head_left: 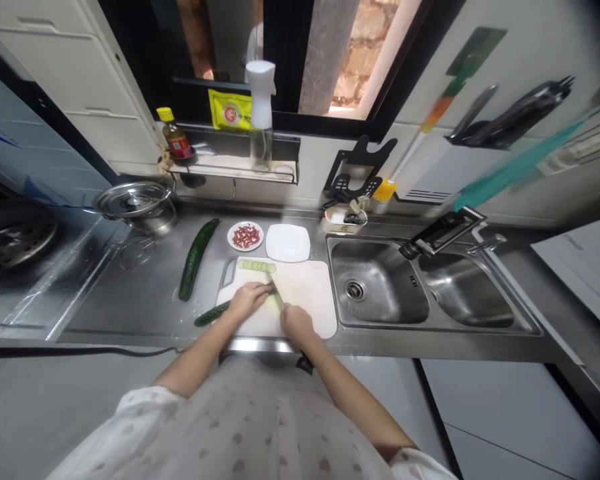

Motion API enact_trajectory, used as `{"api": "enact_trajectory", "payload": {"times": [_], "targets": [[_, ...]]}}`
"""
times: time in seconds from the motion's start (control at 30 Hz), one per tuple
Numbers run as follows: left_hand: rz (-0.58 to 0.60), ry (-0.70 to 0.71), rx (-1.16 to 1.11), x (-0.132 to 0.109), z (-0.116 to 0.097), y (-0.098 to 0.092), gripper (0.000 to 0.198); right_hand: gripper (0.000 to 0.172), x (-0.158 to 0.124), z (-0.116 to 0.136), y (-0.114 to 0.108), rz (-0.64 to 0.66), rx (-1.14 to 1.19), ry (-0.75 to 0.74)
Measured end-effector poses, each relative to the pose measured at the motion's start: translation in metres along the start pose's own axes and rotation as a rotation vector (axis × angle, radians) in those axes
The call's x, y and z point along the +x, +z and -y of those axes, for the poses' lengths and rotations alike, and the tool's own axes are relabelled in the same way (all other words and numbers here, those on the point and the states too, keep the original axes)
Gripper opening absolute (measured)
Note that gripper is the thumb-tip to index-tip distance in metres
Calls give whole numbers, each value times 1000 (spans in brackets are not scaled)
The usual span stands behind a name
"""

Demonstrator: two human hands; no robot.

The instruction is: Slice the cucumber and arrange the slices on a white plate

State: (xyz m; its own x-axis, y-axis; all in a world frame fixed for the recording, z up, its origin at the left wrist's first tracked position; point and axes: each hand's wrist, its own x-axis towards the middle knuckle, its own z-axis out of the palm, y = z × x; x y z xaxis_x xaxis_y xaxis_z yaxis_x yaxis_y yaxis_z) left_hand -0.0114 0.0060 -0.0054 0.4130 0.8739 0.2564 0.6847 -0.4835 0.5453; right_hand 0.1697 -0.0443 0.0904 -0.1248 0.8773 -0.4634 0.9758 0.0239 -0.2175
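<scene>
Left hand [249, 298] curled down on a cucumber [213, 313] at frame centre, right hand [296, 323] gripping a knife [275, 291], white cutting board [305, 293] on the steel tabletop [140, 300], cut slices [257, 266] along its top edge

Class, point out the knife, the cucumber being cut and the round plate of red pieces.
knife [276, 295]: head view, middle of the blade.
cucumber being cut [211, 314]: head view, its dark free end.
round plate [230, 238]: head view, left rim.
</scene>
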Motion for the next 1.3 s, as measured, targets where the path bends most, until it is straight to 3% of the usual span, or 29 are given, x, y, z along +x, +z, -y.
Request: {"api": "enact_trajectory", "payload": {"times": [0.13, 0.43, 0.73, 1.13, 1.3], "targets": [[-3, 3, -16, 0, -2, -1, 27, 32, -8, -5, 2, 30, -15, 4], [10, -8, -18, 2, -4, -4, 26, 32, 10, 2, -2, 3, -5, -30], [4, -8, -30, 2, -2, -2, 26, 31, 1, -5, 5, 17, -5, -24], [19, -7, -28, 3, -2, -3, 26, 33, 16, 3, 2, 6, -19, -38], [11, -13, -39, 4, -2, -5, 25, 33, 10, -1, 4, 10, -19, -31]]}}
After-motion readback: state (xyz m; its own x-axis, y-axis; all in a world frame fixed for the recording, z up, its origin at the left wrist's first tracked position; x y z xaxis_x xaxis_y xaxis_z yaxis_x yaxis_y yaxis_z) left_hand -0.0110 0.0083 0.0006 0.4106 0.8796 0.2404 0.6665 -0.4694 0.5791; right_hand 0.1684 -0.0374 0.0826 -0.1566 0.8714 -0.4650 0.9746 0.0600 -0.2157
